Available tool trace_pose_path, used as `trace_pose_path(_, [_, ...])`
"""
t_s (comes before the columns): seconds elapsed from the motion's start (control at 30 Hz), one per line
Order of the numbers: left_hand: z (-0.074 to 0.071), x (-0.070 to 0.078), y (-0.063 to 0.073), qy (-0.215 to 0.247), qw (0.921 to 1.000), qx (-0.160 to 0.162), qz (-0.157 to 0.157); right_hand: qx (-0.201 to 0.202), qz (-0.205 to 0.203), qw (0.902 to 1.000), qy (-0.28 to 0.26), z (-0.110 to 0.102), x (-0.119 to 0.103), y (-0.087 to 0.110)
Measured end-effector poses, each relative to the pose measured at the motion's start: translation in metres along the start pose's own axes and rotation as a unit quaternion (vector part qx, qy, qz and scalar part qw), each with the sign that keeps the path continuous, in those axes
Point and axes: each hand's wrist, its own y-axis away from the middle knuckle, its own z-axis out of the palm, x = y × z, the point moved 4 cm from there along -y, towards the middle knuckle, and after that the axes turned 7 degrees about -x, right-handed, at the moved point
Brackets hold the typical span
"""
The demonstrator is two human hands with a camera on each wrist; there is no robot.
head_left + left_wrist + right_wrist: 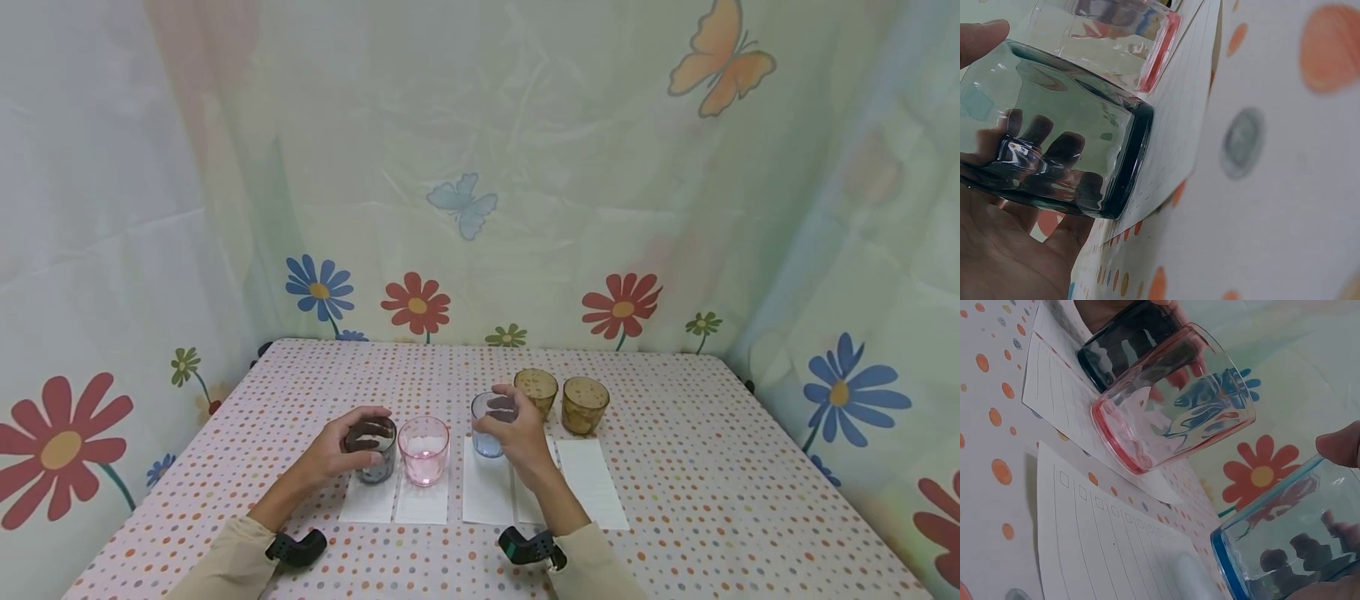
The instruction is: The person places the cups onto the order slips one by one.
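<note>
My left hand [328,452] grips a dark grey-tinted glass tumbler [379,465] at the left, thumb on the near side and fingers around the far side. In the left wrist view the fingers show through the tumbler's wall [1079,119], its base close over a paper sheet. A pink glass tumbler [424,454] stands upright just right of it on another sheet. With the thumb and fingers of my right hand [529,443] I hold a blue glass tumbler [487,440]; in the right wrist view its thick blue base [1229,565] appears slightly tilted above the paper.
Two amber patterned tumblers [586,407] stand behind and right of my right hand. Several white lined paper sheets [596,492] with small checkboxes lie in a row on the dotted tablecloth [405,558]. A flowered curtain [525,250] hangs behind the table.
</note>
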Motion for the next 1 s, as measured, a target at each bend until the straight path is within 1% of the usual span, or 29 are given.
trace_pose_path(0.17, [0.0,-0.0004,0.0007,-0.004,1.0,0.0,-0.003,-0.01,-0.002,0.9999,-0.001,0.0012,0.0,0.0029])
trace_pose_path(0.37, [0.0006,-0.0023,0.0019,-0.007,0.9999,0.0,-0.008,-0.038,-0.008,0.9991,-0.014,0.003,0.0013,0.0067])
trace_pose_path(0.5, [0.0007,-0.0024,0.0018,-0.007,0.9999,0.001,-0.009,-0.066,-0.007,0.9975,-0.023,0.0019,0.0021,0.007])
trace_pose_path(0.67, [0.0008,-0.0012,0.0006,-0.008,0.9998,0.007,-0.014,-0.105,-0.005,0.9944,-0.015,-0.0002,0.0036,0.0068])
trace_pose_path(0.77, [0.0009,0.0001,0.0001,-0.011,0.9998,0.01,-0.015,-0.128,-0.008,0.9916,-0.015,-0.0022,0.0031,0.0069])
trace_pose_path(1.0, [0.0005,0.0016,-0.0008,-0.014,0.9998,0.01,-0.012,-0.18,-0.016,0.9829,-0.035,-0.0044,0.0032,0.0073])
